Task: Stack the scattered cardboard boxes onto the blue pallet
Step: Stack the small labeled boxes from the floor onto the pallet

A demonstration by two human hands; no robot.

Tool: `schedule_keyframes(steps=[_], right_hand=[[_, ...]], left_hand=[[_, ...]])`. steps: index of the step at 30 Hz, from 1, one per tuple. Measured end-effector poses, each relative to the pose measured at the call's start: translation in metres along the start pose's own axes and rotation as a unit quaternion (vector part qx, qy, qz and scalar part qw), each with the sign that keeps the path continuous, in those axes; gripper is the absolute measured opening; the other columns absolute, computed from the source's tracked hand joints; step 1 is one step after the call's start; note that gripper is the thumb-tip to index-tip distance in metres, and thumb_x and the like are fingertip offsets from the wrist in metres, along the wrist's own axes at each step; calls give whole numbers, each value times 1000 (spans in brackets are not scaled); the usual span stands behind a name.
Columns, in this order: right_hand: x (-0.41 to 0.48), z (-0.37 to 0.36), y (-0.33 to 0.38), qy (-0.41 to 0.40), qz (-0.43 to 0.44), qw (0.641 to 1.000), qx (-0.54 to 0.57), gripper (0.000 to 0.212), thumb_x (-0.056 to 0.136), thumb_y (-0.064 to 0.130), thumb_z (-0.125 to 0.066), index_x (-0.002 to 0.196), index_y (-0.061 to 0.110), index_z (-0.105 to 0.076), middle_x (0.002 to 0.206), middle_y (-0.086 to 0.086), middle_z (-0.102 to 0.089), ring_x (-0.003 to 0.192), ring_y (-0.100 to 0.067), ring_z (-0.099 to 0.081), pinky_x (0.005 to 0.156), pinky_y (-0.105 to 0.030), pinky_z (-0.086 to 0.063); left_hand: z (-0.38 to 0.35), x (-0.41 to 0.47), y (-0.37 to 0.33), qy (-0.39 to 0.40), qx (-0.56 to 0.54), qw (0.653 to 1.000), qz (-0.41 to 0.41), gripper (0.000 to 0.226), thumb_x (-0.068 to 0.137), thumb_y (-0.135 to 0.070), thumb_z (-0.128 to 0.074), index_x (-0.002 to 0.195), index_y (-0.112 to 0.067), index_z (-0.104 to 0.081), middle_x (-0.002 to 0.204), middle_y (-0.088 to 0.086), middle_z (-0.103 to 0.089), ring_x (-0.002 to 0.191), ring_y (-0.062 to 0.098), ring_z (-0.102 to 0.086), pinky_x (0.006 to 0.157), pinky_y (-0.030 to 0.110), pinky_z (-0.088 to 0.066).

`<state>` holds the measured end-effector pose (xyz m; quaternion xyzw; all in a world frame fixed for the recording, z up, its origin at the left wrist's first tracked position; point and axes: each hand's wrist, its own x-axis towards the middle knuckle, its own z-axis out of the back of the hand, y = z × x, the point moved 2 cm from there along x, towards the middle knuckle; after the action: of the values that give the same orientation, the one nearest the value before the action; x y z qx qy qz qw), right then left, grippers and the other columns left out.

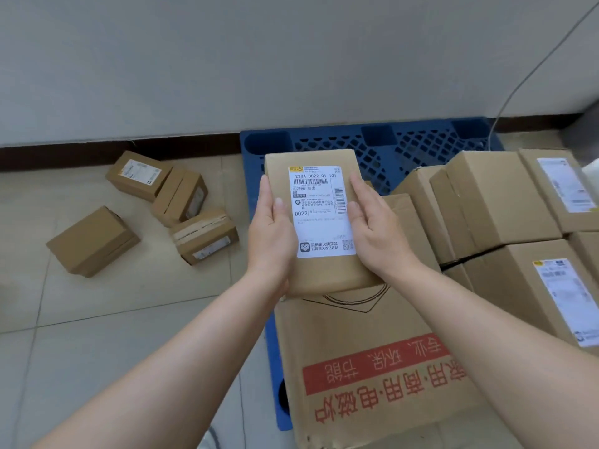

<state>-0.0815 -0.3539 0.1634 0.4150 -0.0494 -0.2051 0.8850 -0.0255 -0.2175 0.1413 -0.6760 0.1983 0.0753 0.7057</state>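
I see a plain light grey wall [227, 59] across the whole top of my view. Along its foot runs a dark brown skirting board [181, 145]. The floor [113, 303] is made of large beige tiles with thin grey joints, and it shines a little. On the right side, a thin grey cable [531, 76] hangs in front of the wall, curving from the upper corner down toward the skirting. At the far right edge there is a small white object [591, 176]; I cannot tell what it is.
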Motion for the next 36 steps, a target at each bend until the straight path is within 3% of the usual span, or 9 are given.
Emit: schedule_keyframes(steps=[3,12,20,26,36], right_hand=[[-5,35,-26,-12,-12,1000,-4,48,101,17,-36,148,18,-24,153,1,-27,142,-12,-21,116,-27,-17],[-6,103,-98,-29,-22,996,-77,47,99,19,-39,146,18,-30,149,-3,-35,138,-16,-30,107,-23,-23],[16,110,-153,-8,-67,989,-131,47,99,22,-38,145,22,-31,142,-7,-38,126,-26,-41,99,-34,-35],[35,107,-174,27,-106,979,-172,51,99,24,-32,149,23,-20,157,-15,-8,142,-30,-18,111,-39,-22],[47,104,-195,48,-112,980,-159,50,100,30,-31,148,21,-22,158,-11,3,146,-23,-4,117,-37,-13]], left_hand=[[-43,-12,2,18,3,1000,4,47,101,-30,-29,146,-44,-21,147,-21,-35,131,5,-40,110,37,-35],[-140,-24,22,50,2,999,3,48,102,-25,-27,148,-37,-20,150,-21,-30,134,2,-35,113,33,-31],[-196,-7,56,22,41,999,0,49,100,-25,-28,148,-37,-21,148,-14,-38,131,8,-41,110,37,-35],[-219,6,69,6,74,997,-1,49,101,-25,-27,148,-36,-19,150,-14,-35,133,9,-39,110,36,-33],[-240,29,82,4,85,996,0,50,101,-25,-27,148,-38,-18,150,-15,-33,135,9,-36,110,39,-34]])
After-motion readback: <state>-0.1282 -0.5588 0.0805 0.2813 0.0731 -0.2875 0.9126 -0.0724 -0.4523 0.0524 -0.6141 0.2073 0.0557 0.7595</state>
